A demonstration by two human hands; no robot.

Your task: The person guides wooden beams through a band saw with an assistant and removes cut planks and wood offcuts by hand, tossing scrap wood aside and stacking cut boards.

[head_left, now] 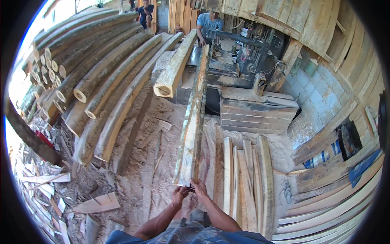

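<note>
Log pile [118, 53]: lay left, apparently uncut. Machine bench [256, 110]: stood ahead. Thick log [175, 72]: crowded left side of beam [190, 142]. Beam: ran from hands toward bench, seemingly part-squared, bark patches left. Strips [245, 179]: lay right, seemingly sawn. Offcuts [97, 204]: lay scattered left. Left hand [179, 195], right hand [198, 188]: curled round beam's near end.

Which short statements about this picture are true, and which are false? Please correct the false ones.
1. The left hand and right hand are at the near end of the long, bark-streaked wooden beam. True.
2. The thick, round brown logs are piled on the right. False: the logs are on the left.
3. A co-worker in a light-blue shirt is near the beam's far end. True.
4. The pale, long sawn timbers lie left of the beam. False: the timbers lie right of it.
</note>
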